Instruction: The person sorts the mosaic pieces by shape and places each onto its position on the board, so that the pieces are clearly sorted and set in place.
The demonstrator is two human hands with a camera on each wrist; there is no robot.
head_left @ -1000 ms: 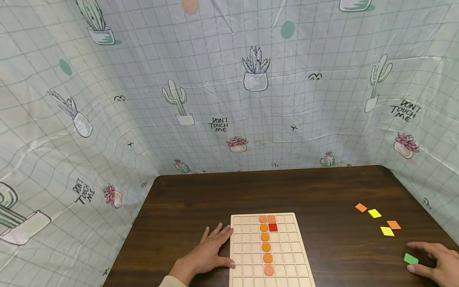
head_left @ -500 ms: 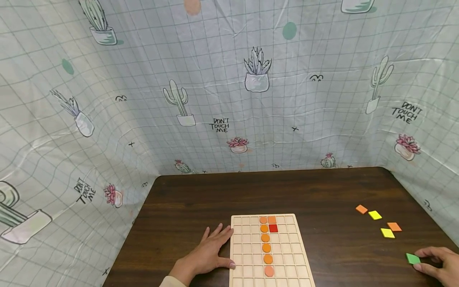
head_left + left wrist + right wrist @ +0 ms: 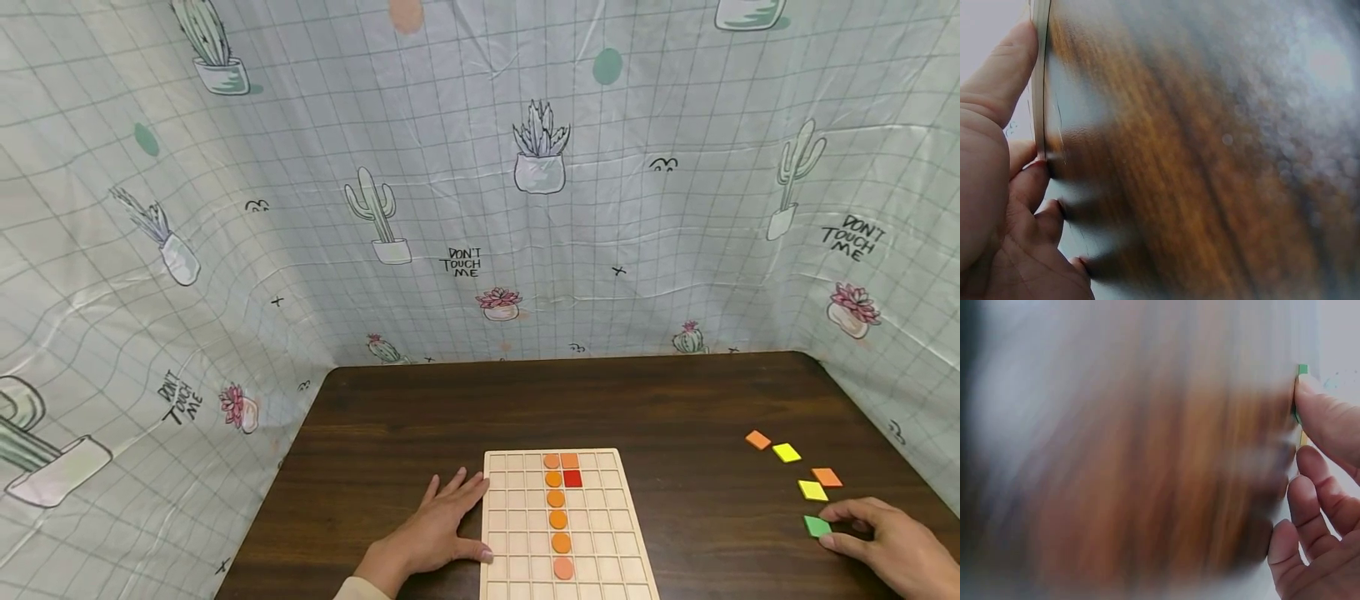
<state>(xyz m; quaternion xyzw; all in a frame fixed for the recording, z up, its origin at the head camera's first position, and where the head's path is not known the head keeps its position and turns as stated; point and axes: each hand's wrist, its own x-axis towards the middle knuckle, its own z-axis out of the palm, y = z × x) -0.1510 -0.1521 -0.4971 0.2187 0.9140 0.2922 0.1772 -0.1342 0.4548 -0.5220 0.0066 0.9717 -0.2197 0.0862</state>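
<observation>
Between the thumb and index finger of my right hand [image 3: 881, 537] a green square tile [image 3: 814, 527] is pinched, low over the table or on it. In the right wrist view the tile [image 3: 1302, 369] shows edge-on beside the thumb. A wooden grid board [image 3: 517, 518] lies in front of me, with a column of orange round pieces [image 3: 558, 519] on it. To the right of the top discs sit an orange square [image 3: 570, 460] and a red square [image 3: 572, 478]. With fingers spread, my left hand [image 3: 431, 529] touches the board's left edge [image 3: 1041, 87].
Loose on the table's right side are two orange tiles, one farther [image 3: 758, 439] and one nearer [image 3: 827, 477], and two yellow tiles, one farther [image 3: 787, 452] and one nearer [image 3: 813, 491]. A patterned cloth [image 3: 570, 242] hangs around the dark wooden table [image 3: 390, 417].
My right hand closed its fingers on the green tile, then moved left with it, nearer to the yellow tile. The left hand and board kept their places.
</observation>
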